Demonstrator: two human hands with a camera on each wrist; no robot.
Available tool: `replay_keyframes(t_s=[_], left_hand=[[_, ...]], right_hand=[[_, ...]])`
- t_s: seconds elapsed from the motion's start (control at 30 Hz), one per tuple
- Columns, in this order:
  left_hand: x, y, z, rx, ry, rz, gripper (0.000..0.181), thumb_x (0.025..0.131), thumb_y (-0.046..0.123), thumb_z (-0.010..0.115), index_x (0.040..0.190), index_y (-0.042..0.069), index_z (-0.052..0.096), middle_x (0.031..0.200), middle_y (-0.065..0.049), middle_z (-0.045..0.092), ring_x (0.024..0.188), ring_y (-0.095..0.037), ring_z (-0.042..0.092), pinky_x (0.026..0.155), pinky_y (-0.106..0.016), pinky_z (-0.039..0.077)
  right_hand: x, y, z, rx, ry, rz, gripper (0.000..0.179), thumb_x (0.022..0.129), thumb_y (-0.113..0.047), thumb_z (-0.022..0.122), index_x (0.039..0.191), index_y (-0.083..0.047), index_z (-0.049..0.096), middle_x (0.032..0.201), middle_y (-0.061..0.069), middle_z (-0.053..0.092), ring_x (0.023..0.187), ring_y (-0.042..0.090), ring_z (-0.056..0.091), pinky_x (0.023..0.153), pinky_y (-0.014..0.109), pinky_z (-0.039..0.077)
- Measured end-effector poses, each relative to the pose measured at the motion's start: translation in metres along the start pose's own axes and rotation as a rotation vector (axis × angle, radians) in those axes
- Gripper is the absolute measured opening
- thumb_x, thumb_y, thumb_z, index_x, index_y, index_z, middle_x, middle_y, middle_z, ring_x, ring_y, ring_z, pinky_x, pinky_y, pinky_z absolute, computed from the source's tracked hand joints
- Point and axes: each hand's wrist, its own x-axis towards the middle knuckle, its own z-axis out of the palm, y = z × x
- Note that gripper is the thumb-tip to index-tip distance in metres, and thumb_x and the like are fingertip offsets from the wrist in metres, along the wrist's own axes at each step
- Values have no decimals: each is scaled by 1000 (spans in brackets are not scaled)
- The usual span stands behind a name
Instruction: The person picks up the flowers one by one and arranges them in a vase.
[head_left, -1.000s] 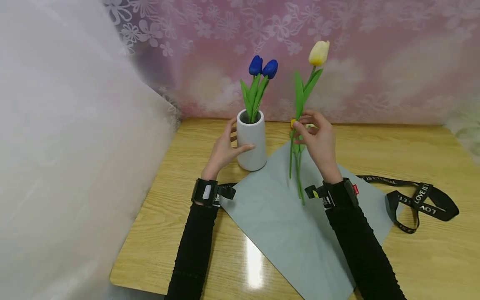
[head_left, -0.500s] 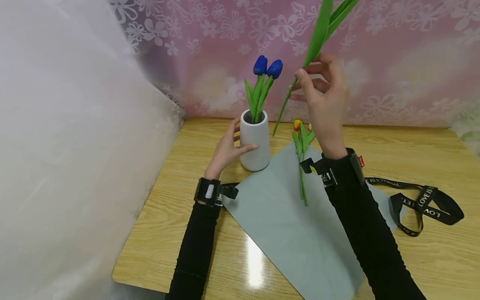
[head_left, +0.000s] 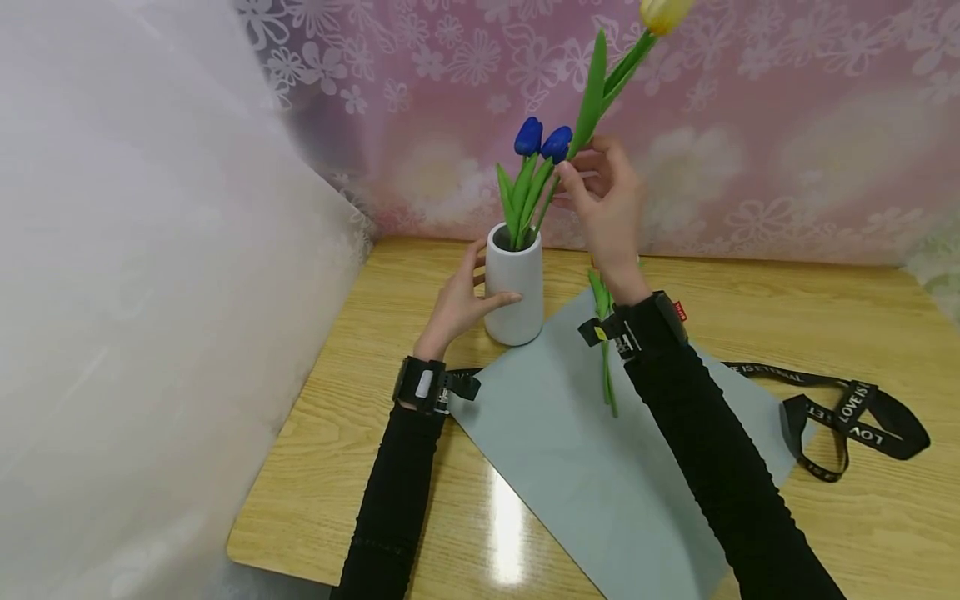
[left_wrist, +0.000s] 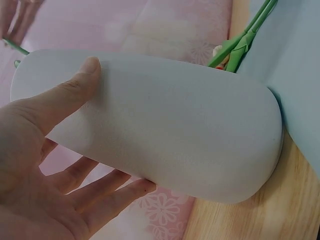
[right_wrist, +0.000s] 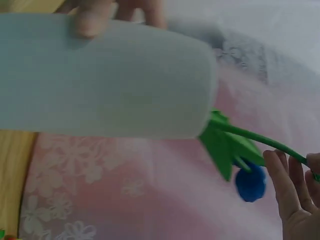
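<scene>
A white vase (head_left: 514, 292) stands upright on the table with two blue tulips (head_left: 528, 137) in it. My left hand (head_left: 459, 302) holds the vase from its left side, thumb across the front and fingers behind, as the left wrist view (left_wrist: 65, 165) also shows. Between thumb and fingers, my right hand (head_left: 606, 204) pinches the stem of a pale yellow tulip (head_left: 592, 96). That tulip tilts to the right, its bloom partly cut off at the top edge. Its stem (right_wrist: 280, 146) reaches down to the vase mouth. How deep the stem end sits is hidden.
Grey-green wrapping paper (head_left: 570, 450) covers the middle of the wooden table (head_left: 300, 467). More tulips (head_left: 606, 358) lie on it, partly behind the right wrist. A black lettered ribbon (head_left: 862, 417) lies to the right. A pink floral curtain (head_left: 750, 167) hangs behind.
My right hand lifted the pale yellow tulip off the paper, then brought it left and down until its stem reached the vase mouth. My left hand stays on the vase.
</scene>
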Motion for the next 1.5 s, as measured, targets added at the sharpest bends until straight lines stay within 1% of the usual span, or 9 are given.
replay_keyframes(t_s=[0.27, 0.6, 0.83, 1.0, 1.13, 1.3, 1.37, 1.4, 1.5], left_hand=[[0, 0, 1, -3, 1, -1, 96, 86, 31, 83, 160, 28, 22, 155, -17, 41, 136, -39, 50, 105, -55, 51], [0, 1, 0, -1, 3, -10, 96, 86, 33, 83, 160, 28, 22, 155, -16, 41, 136, -38, 50, 104, -53, 52], [0, 2, 0, -5, 0, -9, 96, 86, 33, 83, 160, 27, 22, 156, -16, 41, 137, -38, 49, 103, -53, 52], [-1, 1, 0, -4, -3, -12, 96, 86, 33, 83, 160, 27, 22, 156, -16, 40, 137, -39, 49, 102, -52, 54], [-1, 1, 2, -5, -9, -10, 96, 86, 33, 83, 160, 28, 21, 157, -16, 40, 137, -38, 49, 102, -51, 54], [0, 2, 2, -4, -6, -6, 97, 86, 32, 83, 160, 28, 22, 157, -16, 40, 137, -38, 49, 101, -51, 54], [0, 2, 2, -7, -3, -7, 96, 86, 31, 83, 160, 28, 22, 157, -16, 40, 137, -39, 49, 101, -50, 55], [0, 2, 2, -7, -2, -9, 96, 86, 31, 83, 160, 28, 22, 157, -16, 40, 137, -39, 49, 100, -50, 55], [0, 1, 1, -13, -1, -13, 95, 86, 31, 83, 159, 28, 23, 156, -15, 40, 137, -39, 49, 100, -49, 56]], right_hand=[[-20, 25, 2, -255, -105, 124, 34, 102, -20, 63, 129, 0, 60, 109, 17, 71, 92, 26, 70, 76, 25, 61], [-31, 32, 6, -419, -174, 173, 35, 103, -25, 63, 127, -1, 64, 110, 19, 72, 101, 33, 69, 83, 46, 60], [-30, 28, 6, -615, -333, 218, 43, 108, -34, 50, 128, 2, 65, 127, 23, 58, 107, 37, 64, 93, 53, 53], [-31, 29, -2, -599, -425, 255, 48, 108, -38, 49, 134, 0, 63, 137, 23, 55, 114, 40, 63, 97, 54, 53], [-34, 30, -20, -517, -391, 240, 46, 106, -34, 55, 140, -4, 60, 134, 22, 60, 117, 40, 63, 100, 53, 52], [-35, 35, -49, -433, -244, 240, 41, 105, -33, 58, 138, -10, 62, 133, 16, 63, 116, 36, 61, 100, 52, 51], [-36, 39, -59, -415, -197, 247, 40, 103, -36, 59, 135, -12, 64, 131, 14, 64, 114, 35, 61, 98, 50, 52], [-37, 57, -68, -378, -181, 229, 40, 101, -40, 63, 133, -16, 66, 129, 10, 65, 111, 29, 63, 96, 44, 53], [-42, 67, -79, -463, -167, 244, 39, 100, -42, 64, 126, -13, 67, 119, 12, 68, 101, 31, 65, 87, 43, 54]])
